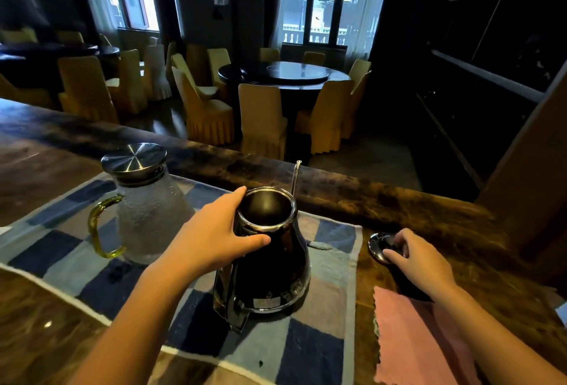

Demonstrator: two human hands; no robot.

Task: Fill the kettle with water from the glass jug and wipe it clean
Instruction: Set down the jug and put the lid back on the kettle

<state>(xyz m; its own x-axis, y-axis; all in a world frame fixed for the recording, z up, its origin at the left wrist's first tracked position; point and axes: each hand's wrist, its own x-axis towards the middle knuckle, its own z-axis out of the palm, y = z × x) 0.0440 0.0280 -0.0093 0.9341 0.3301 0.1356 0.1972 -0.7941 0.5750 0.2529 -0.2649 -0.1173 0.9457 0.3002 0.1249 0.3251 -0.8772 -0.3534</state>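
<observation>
One kettle (270, 268), dark and shiny, stands upright on a blue checked towel (61, 249) spread over the wooden counter (399, 200), its mouth open and its thin spout rising on the far side. The left hand (211, 237) wraps the kettle's neck just under the rim, thumb on the near side and fingers curled round the left. To the left of the kettle, also on the towel and a little apart from it, stands one glass jug (150, 219) with a yellow handle and a steel cap still on. To the right of the kettle, off the towel on bare wood, lies one small round lid (380, 245); the right hand (420, 259) rests fingertips on it, though in this dim light I cannot tell whether it is pinching it or only touching. Nearer than the lid, right of the kettle, lies one pink cloth (420, 341), flat on the counter.
</observation>
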